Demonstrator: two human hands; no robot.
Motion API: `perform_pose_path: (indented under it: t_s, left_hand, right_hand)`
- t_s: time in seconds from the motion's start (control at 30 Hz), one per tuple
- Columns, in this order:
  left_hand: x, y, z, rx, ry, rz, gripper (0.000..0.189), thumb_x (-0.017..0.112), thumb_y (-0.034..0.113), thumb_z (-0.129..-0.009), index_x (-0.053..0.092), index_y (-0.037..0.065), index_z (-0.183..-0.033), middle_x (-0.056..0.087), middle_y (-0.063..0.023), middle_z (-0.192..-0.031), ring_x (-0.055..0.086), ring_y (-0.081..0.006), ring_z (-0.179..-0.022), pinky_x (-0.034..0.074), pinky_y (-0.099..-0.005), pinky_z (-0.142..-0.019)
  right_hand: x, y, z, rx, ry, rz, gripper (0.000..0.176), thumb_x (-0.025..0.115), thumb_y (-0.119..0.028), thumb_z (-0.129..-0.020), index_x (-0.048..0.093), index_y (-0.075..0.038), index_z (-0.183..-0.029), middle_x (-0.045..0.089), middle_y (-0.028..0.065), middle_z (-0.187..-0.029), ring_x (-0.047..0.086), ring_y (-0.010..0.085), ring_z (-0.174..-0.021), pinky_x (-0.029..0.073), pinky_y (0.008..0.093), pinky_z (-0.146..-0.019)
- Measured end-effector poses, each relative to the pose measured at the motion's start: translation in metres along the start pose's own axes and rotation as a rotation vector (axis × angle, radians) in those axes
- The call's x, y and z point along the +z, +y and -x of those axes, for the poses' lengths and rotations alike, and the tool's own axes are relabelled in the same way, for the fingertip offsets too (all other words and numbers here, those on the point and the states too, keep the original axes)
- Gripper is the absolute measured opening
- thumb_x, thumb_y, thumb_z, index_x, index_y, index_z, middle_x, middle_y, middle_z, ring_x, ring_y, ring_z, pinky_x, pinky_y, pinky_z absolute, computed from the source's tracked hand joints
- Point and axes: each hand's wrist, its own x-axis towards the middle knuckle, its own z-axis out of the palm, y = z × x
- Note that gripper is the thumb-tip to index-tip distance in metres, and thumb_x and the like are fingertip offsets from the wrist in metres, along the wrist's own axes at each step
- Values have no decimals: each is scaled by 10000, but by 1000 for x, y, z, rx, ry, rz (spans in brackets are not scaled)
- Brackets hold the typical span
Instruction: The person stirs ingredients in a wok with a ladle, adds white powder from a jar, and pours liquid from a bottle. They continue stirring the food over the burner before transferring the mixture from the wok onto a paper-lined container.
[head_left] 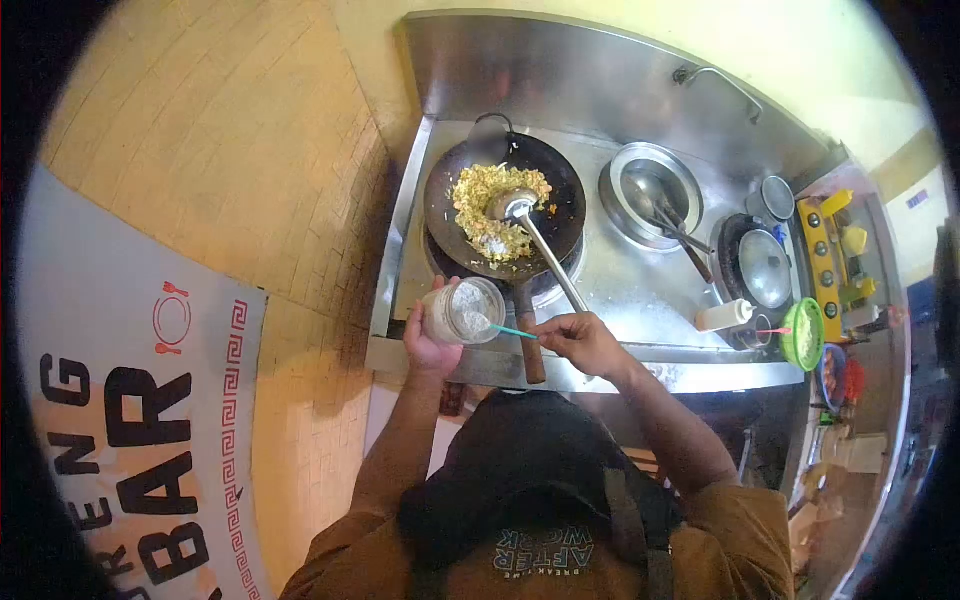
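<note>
My left hand (430,345) is wrapped round a clear jar (435,318) of white powder, tilted with its mouth facing up toward me. Pinched in my right hand (588,345) is a thin teal spoon (513,331), its far end inside the jar's mouth. Just beyond both hands sits a dark wok (568,190) holding fried rice (480,190), with a small white patch of powder on the rice's near side. A metal ladle (545,250) rests in the wok, its bowl on the rice and its handle reaching toward my right hand. The wok's wooden handle (532,360) points at me.
Right of the wok, a metal pot (612,195) holds ladles. Farther right are a lidded pan (765,270), a white squeeze bottle (725,316), a glass (752,333) and a green basket (803,335). A steel splashback (580,60) rises behind; a printed banner (150,400) hangs left.
</note>
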Motion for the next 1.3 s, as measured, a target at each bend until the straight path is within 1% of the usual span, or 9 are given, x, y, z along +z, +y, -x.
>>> perform_pose_path:
  t_s: [0.07,0.17,0.27,0.37,0.53,0.63,1.03,1.13,1.3]
  left_hand:
    - [0,0,0,-15,17,22,567,358,414,-977,413,32,-1392,422,-183,-1435,382,-322,-1339,250,-483,-1133]
    - [-5,0,-1,-7,-13,7,562,351,409,-984,406,35,-1400,415,-182,-1440,384,-319,-1338,258,-478,-1130]
    - [-5,-2,0,-9,-55,-38,557,343,403,-991,398,37,-1408,411,-179,-1444,386,-317,-1336,267,-475,-1127]
    - [-2,-7,1,-36,-52,-29,559,338,402,-995,387,38,-1416,411,-176,-1445,389,-317,-1334,272,-472,-1124]
    - [-3,-2,-1,-25,-15,3,567,345,408,-990,379,38,-1418,409,-179,-1445,388,-318,-1336,268,-469,-1128]
    - [-6,2,-3,-3,-23,-8,574,353,416,-984,386,35,-1411,410,-183,-1443,384,-320,-1339,263,-471,-1132]
    - [-4,-1,-10,-19,18,-15,576,357,432,-975,414,39,-1392,429,-178,-1432,392,-326,-1333,259,-478,-1130]
    - [0,0,-12,-43,44,28,572,356,430,-975,419,37,-1386,433,-178,-1427,396,-328,-1329,260,-482,-1128]
    - [0,0,-17,-33,10,31,567,350,419,-977,421,28,-1381,439,-180,-1422,400,-324,-1326,258,-484,-1128]
  right_hand:
    - [1,0,-1,16,-2,4,219,630,-38,-881,683,-20,-1093,711,112,-971,666,169,-878,522,312,-788]
    - [4,-27,8,-85,135,375,217,635,-89,-866,695,-75,-1074,711,130,-915,692,247,-827,542,370,-741]
    - [13,-51,8,-141,99,924,202,628,-152,-843,705,-122,-1027,697,147,-895,679,313,-791,545,412,-721]
    - [17,-50,4,-150,7,848,197,608,-194,-826,706,-137,-987,686,156,-907,657,341,-823,541,413,-743]
    - [3,-21,-3,13,0,234,203,633,-92,-885,697,-49,-1073,700,85,-871,634,138,-803,502,290,-738]
    - [1,0,-2,28,53,155,195,640,-107,-887,702,-52,-1064,703,73,-883,634,132,-797,504,290,-740]
    - [-1,-3,-7,-3,62,90,185,648,-84,-886,700,-41,-1058,706,80,-1014,629,110,-818,509,264,-741]
    - [-3,-16,-7,59,28,149,186,645,-84,-887,701,-42,-1060,703,77,-1027,625,106,-814,506,259,-735]
    - [-6,-16,-11,51,53,139,196,641,-84,-889,701,-45,-1072,711,67,-964,615,95,-798,500,255,-724]
